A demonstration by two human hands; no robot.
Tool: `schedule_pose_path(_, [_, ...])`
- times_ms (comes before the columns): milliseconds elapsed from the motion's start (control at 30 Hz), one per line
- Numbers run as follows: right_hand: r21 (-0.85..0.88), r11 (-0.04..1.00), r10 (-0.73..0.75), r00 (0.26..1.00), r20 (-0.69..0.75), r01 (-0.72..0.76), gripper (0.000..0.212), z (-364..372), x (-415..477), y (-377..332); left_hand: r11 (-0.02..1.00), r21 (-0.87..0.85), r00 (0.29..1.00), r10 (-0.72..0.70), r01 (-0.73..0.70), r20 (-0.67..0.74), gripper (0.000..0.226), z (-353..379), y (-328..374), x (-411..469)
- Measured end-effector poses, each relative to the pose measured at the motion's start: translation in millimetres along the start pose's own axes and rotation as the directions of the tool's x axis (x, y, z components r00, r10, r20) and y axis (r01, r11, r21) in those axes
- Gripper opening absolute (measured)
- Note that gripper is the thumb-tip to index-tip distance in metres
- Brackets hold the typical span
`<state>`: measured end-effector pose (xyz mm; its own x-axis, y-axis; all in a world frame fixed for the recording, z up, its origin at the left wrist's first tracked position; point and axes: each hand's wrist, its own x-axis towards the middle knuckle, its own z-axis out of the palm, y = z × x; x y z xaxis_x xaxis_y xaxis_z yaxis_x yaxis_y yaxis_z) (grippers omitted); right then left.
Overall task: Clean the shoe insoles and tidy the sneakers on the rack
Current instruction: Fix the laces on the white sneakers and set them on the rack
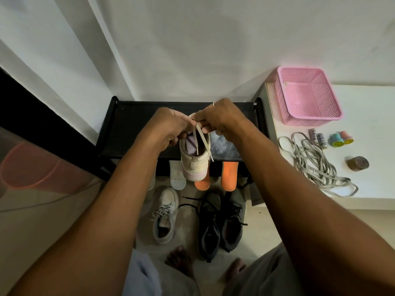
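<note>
A beige sneaker (195, 165) with a pink sole stands on the top shelf of the black shoe rack (128, 127), heel toward me. My left hand (168, 128) and my right hand (220, 118) both pinch its beige laces (202, 139) above the tongue, and the two lace ends hang down over the opening. Two orange insoles (228, 178) and two pale insoles (177, 178) lie on the lower shelf. On the floor below stand a second beige sneaker (165, 216) and a pair of dark sneakers (220, 225).
A white counter (374, 167) at the right carries a pink basket (307, 97), a pile of loose grey laces (314, 163), small rolls and coloured stamps. A translucent orange bin (30, 165) is at the left. My bare feet (181, 259) are on the floor.
</note>
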<state>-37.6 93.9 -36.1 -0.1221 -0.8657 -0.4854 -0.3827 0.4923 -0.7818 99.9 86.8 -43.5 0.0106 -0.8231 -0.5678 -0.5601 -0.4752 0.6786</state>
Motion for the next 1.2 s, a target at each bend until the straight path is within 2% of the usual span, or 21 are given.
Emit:
schedule_pose_path(67, [0.096, 0.994, 0.048, 0.999, 0.013, -0.049, 0.018, 0.7, -0.2, 0.5, 0.999, 0.032, 0.999, 0.034, -0.034, -0.012, 0.007, 1.1, -0.6, -0.7])
schedule_pose_path(200, [0.148, 0.986, 0.074, 0.997, 0.030, -0.078, 0.021, 0.5, -2.3, -1.2, 0.985, 0.043, 0.983, 0.172, -0.170, -0.060, 0.002, 0.1, -7.1, 4.2])
schedule_pose_path(333, [0.260, 0.961, 0.086, 0.995, 0.042, -0.094, 0.021, 0.5, -3.1, -0.1, 0.957, 0.155, 0.959, 0.262, -0.244, -0.107, 0.008, -1.0, -9.4, 6.3])
schedule_pose_path(433, [0.317, 0.945, 0.089, 0.996, 0.007, -0.086, 0.028, 5.0, 6.4, 4.0, 0.940, 0.178, 0.937, 0.317, -0.291, -0.146, 0.016, -2.2, -11.0, 6.5])
schedule_pose_path(600, [0.373, 0.925, 0.088, 0.996, -0.026, -0.072, 0.026, 11.4, 11.3, 5.1, 0.948, 0.186, 0.949, 0.284, -0.257, -0.139, 0.032, -2.2, -10.3, 6.5])
schedule_pose_path(700, [0.447, 0.892, 0.095, 0.995, -0.033, -0.070, 0.029, 13.2, 9.5, 3.7, 0.939, 0.275, 0.972, 0.229, -0.206, -0.055, 0.045, 2.9, -8.1, 4.8])
schedule_pose_path(767, [0.470, 0.878, 0.117, 0.993, -0.036, -0.086, 0.034, 13.7, 8.8, 3.0, 0.930, 0.320, 0.976, 0.211, -0.183, -0.057, 0.055, 7.2, -6.7, 6.4])
schedule_pose_path(900, [0.485, 0.868, 0.145, 0.989, -0.040, -0.108, 0.024, 15.6, 11.3, 3.4, 0.913, 0.364, 0.973, 0.221, -0.186, -0.059, 0.043, 13.8, -5.2, 6.4])
schedule_pose_path(1067, [0.456, 0.880, 0.171, 0.984, -0.042, -0.134, 0.018, 20.7, 22.1, 7.4, 0.888, 0.391, 0.949, 0.300, -0.241, -0.098, 0.026, 18.6, -9.2, 7.0])
schedule_pose_path(1200, [0.437, 0.883, 0.195, 0.981, -0.010, -0.171, 0.015, 22.2, 26.4, 7.9, 0.813, 0.529, 0.910, 0.379, -0.241, -0.169, 0.025, 17.8, -10.9, 7.1])
